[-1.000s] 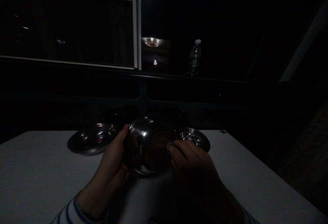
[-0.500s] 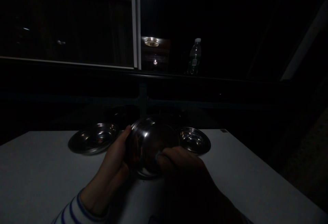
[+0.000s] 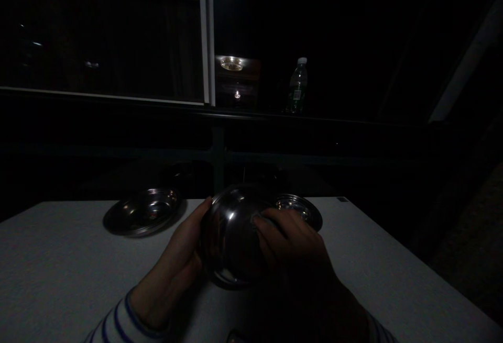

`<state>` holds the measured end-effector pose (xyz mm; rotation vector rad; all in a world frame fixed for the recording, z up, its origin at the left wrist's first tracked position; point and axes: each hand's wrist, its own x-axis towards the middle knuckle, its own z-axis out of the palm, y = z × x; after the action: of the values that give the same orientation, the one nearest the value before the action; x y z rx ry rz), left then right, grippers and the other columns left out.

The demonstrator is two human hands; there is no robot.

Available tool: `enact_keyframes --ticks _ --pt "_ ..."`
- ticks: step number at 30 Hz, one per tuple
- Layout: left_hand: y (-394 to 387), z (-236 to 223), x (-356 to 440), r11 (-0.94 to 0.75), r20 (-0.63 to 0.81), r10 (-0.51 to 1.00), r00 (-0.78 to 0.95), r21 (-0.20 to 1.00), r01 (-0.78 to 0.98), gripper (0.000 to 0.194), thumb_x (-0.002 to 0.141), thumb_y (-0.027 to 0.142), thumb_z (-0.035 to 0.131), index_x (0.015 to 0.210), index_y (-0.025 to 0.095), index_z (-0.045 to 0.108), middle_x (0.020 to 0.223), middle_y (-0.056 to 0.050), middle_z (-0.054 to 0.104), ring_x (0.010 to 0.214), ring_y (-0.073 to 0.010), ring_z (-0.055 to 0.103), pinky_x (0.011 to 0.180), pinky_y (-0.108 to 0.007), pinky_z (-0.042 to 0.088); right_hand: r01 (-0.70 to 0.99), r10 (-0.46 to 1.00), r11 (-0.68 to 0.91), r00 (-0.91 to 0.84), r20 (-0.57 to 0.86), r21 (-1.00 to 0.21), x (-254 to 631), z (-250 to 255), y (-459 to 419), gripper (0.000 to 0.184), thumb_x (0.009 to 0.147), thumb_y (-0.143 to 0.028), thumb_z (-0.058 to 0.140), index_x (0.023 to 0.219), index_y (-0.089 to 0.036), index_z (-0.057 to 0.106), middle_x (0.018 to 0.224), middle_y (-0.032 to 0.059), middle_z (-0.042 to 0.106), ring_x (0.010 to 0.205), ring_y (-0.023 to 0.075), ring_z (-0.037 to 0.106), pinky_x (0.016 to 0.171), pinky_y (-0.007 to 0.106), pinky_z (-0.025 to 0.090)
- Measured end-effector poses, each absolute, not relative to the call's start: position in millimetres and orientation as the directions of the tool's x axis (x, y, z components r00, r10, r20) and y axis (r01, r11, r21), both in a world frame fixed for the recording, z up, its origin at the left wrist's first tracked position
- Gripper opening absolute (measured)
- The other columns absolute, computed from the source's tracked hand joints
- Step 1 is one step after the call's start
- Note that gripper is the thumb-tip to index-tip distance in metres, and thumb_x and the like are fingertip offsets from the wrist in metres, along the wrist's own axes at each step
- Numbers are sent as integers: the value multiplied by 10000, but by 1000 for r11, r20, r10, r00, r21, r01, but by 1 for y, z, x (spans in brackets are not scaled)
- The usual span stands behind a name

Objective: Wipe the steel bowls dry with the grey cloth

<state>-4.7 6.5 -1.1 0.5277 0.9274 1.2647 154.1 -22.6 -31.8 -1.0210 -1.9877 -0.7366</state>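
Note:
A shiny metal bowl (image 3: 231,238) is tilted up above the table with its rounded outside toward me. Its left rim is gripped by my left hand (image 3: 183,251), thumb at the upper edge and the other fingers largely hidden behind. Against the bowl's right side, my right hand (image 3: 294,238) presses with curled fingers. A small greyish bit shows at those fingertips, too dark to name. Left of the bowl a wide metal dish (image 3: 137,214) rests on the table, and a second metal dish (image 3: 310,212) sits behind my right hand, partly covered by it.
The white table (image 3: 70,254) spans the foreground, with a small dark label (image 3: 341,199) at its far right corner. Beyond it, a plastic bottle (image 3: 298,86) stands on a dark ledge beside a white window frame (image 3: 208,34). The surroundings are very dark.
My right hand has slid up and slightly right across the bowl's surface. The bowl and my left hand have shifted a little to the right and the bowl is slightly lower.

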Motion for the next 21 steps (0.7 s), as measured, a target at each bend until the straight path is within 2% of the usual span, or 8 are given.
enact_keyframes --ticks 2,6,8,11,13,17,21 --pt "7 -2 -5 282 -303 951 58 777 -563 174 833 210 486 732 134 605 512 -22 630 420 -138 586 405 -224 475 857 391 493 -370 843 148 154 -34 -22 186 848 -173 469 966 -158 612 945 65 637 798 174 531 613 275 404" --pt "9 -3 -7 303 -312 946 85 763 -571 210 842 223 472 702 130 598 483 -21 611 394 -130 566 377 -216 456 784 260 601 -373 890 153 146 -38 -23 221 879 -199 393 935 -168 604 881 52 639 751 160 523 620 275 414" --pt "9 -3 -7 286 -300 951 74 764 -579 198 838 211 477 701 132 598 481 -15 611 393 -127 568 371 -208 453 790 300 596 -387 872 146 146 -37 -23 197 871 -214 428 949 -188 607 907 45 636 760 155 525 623 264 416" --pt "6 0 -5 272 -292 954 61 766 -583 174 828 199 494 702 135 597 508 -19 628 405 -131 582 387 -213 469 860 391 492 -353 850 131 150 -33 -22 180 831 -188 502 967 -198 620 965 65 619 813 170 531 624 261 422" --pt "5 1 -4 271 -298 953 51 765 -584 173 826 199 495 699 135 594 512 -22 630 408 -132 586 396 -215 476 874 374 470 -325 869 124 150 -34 -22 181 822 -174 505 958 -188 623 963 78 615 823 181 530 630 272 429" --pt "6 0 -5 267 -309 951 33 756 -597 159 828 198 490 725 136 594 507 -14 622 400 -128 583 390 -212 474 791 290 586 -406 867 175 147 -39 -22 187 830 -201 492 979 -189 603 949 61 621 793 169 523 615 266 434" --pt "9 -4 -7 278 -313 948 46 754 -596 134 820 204 506 747 135 596 520 -13 628 415 -136 594 380 -215 472 856 377 492 -374 847 159 151 -37 -22 199 832 -194 494 993 -192 611 1002 76 608 849 184 523 637 274 439"
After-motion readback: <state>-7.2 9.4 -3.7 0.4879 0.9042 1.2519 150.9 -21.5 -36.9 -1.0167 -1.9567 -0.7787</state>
